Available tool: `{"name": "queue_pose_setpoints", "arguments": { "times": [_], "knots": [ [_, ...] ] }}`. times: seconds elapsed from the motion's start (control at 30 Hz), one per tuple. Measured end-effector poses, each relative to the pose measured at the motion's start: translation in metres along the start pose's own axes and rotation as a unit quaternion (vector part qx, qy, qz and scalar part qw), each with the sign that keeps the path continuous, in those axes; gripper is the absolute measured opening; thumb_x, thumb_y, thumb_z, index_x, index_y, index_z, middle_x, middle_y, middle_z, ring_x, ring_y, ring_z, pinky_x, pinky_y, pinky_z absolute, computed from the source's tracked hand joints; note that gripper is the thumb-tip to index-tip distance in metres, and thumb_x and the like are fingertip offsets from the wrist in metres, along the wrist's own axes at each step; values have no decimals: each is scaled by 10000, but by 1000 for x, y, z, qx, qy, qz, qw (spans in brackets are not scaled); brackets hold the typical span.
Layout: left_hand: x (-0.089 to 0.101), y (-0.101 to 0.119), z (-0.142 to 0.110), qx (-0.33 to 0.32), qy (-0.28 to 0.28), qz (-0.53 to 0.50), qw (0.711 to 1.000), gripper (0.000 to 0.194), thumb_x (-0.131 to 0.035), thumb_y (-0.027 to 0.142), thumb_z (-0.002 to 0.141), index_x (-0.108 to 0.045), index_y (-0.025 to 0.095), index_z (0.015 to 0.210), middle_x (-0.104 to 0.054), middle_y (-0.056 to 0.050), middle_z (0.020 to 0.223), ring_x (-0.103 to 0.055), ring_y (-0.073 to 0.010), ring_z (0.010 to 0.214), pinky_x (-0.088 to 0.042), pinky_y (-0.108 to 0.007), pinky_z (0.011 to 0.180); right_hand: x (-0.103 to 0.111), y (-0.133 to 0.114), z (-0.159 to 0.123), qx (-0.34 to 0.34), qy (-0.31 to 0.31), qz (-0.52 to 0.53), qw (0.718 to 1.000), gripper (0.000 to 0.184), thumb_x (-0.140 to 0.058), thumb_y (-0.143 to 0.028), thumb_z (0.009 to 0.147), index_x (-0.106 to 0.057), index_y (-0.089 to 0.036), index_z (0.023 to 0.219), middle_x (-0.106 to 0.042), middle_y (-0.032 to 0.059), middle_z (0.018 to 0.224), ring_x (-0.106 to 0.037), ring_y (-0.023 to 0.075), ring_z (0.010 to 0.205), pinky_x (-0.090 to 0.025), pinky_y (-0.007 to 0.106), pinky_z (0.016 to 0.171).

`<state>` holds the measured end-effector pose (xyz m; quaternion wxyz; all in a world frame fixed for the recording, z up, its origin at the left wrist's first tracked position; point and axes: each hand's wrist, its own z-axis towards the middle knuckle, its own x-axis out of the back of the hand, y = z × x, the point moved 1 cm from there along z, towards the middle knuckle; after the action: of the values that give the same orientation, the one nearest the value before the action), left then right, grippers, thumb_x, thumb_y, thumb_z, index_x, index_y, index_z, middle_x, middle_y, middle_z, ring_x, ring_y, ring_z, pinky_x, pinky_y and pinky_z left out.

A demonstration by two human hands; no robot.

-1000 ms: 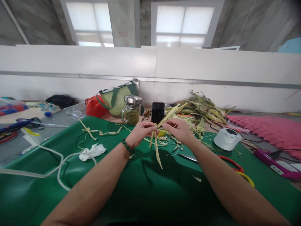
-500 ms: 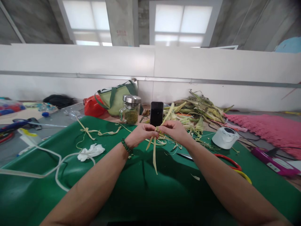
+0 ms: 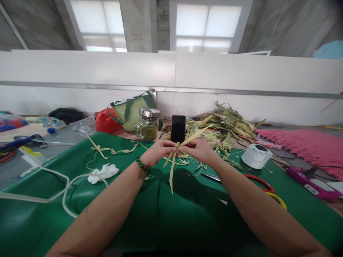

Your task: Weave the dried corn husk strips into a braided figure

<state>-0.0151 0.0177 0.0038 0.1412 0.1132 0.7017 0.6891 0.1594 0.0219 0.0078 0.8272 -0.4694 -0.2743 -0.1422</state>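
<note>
Strips of pale corn husk (image 3: 173, 171) cross between my two hands, held up above the green mat (image 3: 187, 228). My left hand (image 3: 157, 152) pinches the crossing, where a small fold or knot shows; a green bead bracelet (image 3: 142, 165) rings that wrist. With its fingers closed, my right hand (image 3: 200, 149) grips the strips from the other side, and one broad strip sticks out to the upper right over it. Two ends hang down below the left fingertips. Just behind the hands a black phone (image 3: 178, 129) stands upright.
Behind on the right lies a heap of corn husks (image 3: 235, 123). A lidded glass jar (image 3: 149, 125) and a green bag (image 3: 125, 112) stand at the back. Scissors (image 3: 261, 182) lie partly under my right forearm, near a white roll (image 3: 256, 156). Crumpled tissue (image 3: 103, 174) and white tubing (image 3: 65, 189) are left.
The broad upper strip has swung from steeply upright down toward the right. The hanging ends have shifted slightly left, along with my left hand.
</note>
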Motion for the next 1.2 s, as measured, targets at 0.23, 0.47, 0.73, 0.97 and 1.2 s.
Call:
{"name": "queue_pose_setpoints", "arguments": {
  "times": [0.23,0.47,0.73,0.97,1.2],
  "knots": [
    [1,0,1,8,7,-22,1000,246,-782,218,533,-718,107,742,-697,-72,657,-635,-140,599,-497,-236,610,1,-1,0,6,-91,41,995,254,-672,-372,685,-713,-133,761,-663,33,667,-592,165,636,-421,230,519],
    [1,1,-1,14,3,-17,1000,258,-805,274,529,-710,119,712,-706,-66,650,-649,-141,591,-507,-217,576,1,-4,2,30,-73,-8,997,307,-668,-376,682,-601,-134,506,-646,60,837,-591,168,750,-433,250,618],
    [3,0,3,-21,90,-93,991,213,-799,252,552,-666,123,656,-703,-60,654,-638,-130,596,-505,-217,566,6,-13,-11,179,158,-164,957,340,-551,-409,805,-453,-187,565,-512,22,592,-460,140,620,-337,257,587],
    [-1,-1,4,-48,116,-101,987,256,-825,233,478,-657,116,633,-685,-29,641,-609,-100,569,-496,-195,556,-13,-13,-13,17,-62,-28,998,445,-414,-441,876,-544,-167,550,-581,15,523,-518,108,460,-372,226,483],
    [-5,0,2,-52,104,-105,988,227,-806,237,516,-656,111,630,-683,-36,654,-613,-110,581,-510,-220,584,-27,-7,-10,-50,-96,145,984,403,-522,-488,782,-561,-155,558,-590,17,524,-551,123,478,-449,230,478]
  ]
}}
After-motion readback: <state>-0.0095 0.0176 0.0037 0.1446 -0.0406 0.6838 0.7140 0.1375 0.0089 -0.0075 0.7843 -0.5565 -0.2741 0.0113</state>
